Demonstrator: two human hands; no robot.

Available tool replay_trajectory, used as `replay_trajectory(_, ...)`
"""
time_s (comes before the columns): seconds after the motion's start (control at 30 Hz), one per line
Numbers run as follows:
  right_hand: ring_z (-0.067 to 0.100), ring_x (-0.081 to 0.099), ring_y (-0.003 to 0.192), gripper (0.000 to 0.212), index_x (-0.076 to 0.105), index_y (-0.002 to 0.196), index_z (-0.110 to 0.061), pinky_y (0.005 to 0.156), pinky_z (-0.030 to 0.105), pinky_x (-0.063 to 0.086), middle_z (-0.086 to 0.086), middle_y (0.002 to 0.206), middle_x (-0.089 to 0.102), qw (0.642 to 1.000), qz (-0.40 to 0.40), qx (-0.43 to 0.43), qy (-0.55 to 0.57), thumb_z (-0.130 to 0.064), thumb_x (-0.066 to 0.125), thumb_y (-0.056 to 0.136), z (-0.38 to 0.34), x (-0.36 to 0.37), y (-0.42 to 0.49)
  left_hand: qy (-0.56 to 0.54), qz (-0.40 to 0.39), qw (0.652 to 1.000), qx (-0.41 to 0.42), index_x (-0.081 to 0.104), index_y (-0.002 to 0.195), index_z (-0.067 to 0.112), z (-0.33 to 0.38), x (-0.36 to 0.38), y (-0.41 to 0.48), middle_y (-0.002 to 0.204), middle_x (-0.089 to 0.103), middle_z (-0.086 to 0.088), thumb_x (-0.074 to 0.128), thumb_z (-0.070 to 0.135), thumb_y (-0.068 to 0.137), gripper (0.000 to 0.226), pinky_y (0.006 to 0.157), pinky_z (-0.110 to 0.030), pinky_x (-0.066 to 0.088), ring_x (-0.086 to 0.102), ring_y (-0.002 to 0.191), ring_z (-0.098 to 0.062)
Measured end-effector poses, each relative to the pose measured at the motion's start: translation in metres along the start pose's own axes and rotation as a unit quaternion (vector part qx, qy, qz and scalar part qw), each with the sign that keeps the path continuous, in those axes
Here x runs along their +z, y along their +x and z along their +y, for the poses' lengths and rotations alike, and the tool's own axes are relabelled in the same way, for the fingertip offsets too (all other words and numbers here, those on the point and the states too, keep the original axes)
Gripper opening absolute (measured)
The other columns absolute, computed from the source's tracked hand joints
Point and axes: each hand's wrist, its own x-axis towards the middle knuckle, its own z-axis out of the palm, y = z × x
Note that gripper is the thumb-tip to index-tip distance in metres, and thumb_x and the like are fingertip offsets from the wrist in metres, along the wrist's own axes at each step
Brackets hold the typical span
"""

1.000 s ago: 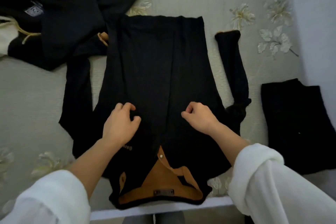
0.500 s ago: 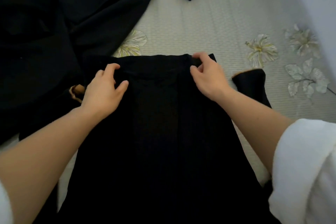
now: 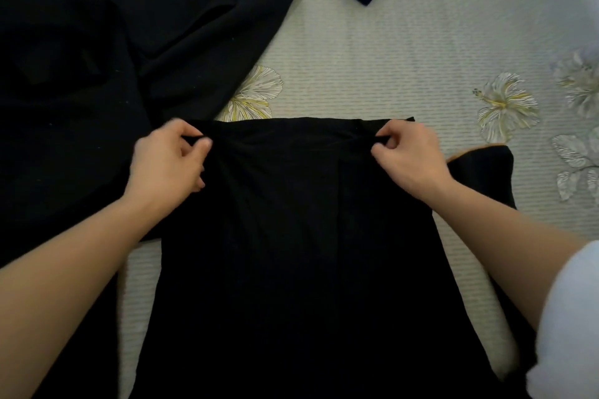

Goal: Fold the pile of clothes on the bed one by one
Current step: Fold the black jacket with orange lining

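While the left hand (image 3: pixel 165 165) and the right hand (image 3: pixel 408 159) each pinch 1 far corner of the black garment (image 3: pixel 291 253), it lies on the bed (image 3: pixel 372 68), its long axis running from these 2 grips toward the near side, so the fold likely comes nearward.

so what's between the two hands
Only the far edge of the black top, pinched near its corners by the left hand and right hand, in the head view.

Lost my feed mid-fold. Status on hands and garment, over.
Left hand pinches far left corner of the black cloth garment. Right hand pinches far right corner. Black clothes pile close on the left.
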Motion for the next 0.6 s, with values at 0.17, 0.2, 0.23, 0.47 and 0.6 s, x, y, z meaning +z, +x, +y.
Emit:
replay_trajectory(0.17, 0.025, 0.064, 0.075, 0.008, 0.062, 0.088, -0.02, 0.078, 0.045, 0.053, 0.003, 0.069, 0.065, 0.976, 0.124, 0.119, 0.135, -0.017, 0.061, 0.08, 0.005, -0.018, 0.023, -0.054, 0.128, 0.99, 0.023, 0.054, 0.095, 0.029, 0.011, -0.018, 0.023, 0.065, 0.064, 0.005, 0.056, 0.032, 0.09, 0.006, 0.052, -0.027, 0.055, 0.063, 0.047, -0.01)
replay_trajectory(0.2, 0.02, 0.062, 0.075, 0.011, 0.064, 0.093, -0.018, 0.076, 0.038, 0.051, -0.002, 0.068, 0.061, 0.981, 0.098, 0.123, 0.113, -0.018, 0.063, 0.083, 0.008, -0.017, 0.025, -0.028, 0.103, 0.994, 0.008, 0.056, 0.098, 0.028, 0.01, -0.016, 0.026, 0.07, 0.065, 0.005, 0.057, 0.031, 0.09, 0.008, 0.061, -0.034, 0.057, 0.066, 0.056, -0.014)
replay_trajectory(0.23, 0.016, 0.059, 0.075, 0.015, 0.065, 0.1, -0.016, 0.074, 0.031, 0.046, -0.008, 0.067, 0.058, 0.985, 0.075, 0.127, 0.086, -0.018, 0.063, 0.085, 0.012, -0.015, 0.025, 0.003, 0.076, 0.997, -0.004, 0.058, 0.102, 0.026, 0.008, -0.013, 0.026, 0.075, 0.066, 0.004, 0.057, 0.029, 0.09, 0.012, 0.071, -0.041, 0.057, 0.067, 0.067, -0.019)
replay_trajectory(0.47, 0.01, 0.052, 0.069, 0.032, 0.049, 0.109, -0.019, 0.058, 0.025, 0.035, -0.006, 0.074, 0.053, 0.978, 0.112, 0.163, 0.066, -0.028, 0.063, 0.081, 0.021, -0.016, 0.02, 0.086, 0.114, 0.989, -0.039, 0.053, 0.123, 0.021, 0.003, -0.016, 0.019, 0.07, 0.057, 0.01, 0.06, 0.045, 0.086, 0.044, 0.073, -0.032, 0.037, 0.052, 0.074, -0.011)
replay_trajectory(0.6, 0.019, 0.051, 0.056, 0.024, 0.05, 0.073, -0.014, 0.05, 0.028, 0.038, 0.004, 0.066, 0.051, 0.969, 0.061, 0.23, 0.065, -0.028, 0.067, 0.082, 0.023, -0.021, 0.023, 0.118, 0.075, 0.989, -0.057, 0.068, 0.098, 0.021, 0.001, -0.024, 0.019, 0.072, 0.066, 0.002, 0.06, 0.041, 0.088, 0.024, 0.06, -0.029, 0.044, 0.063, 0.069, -0.019)
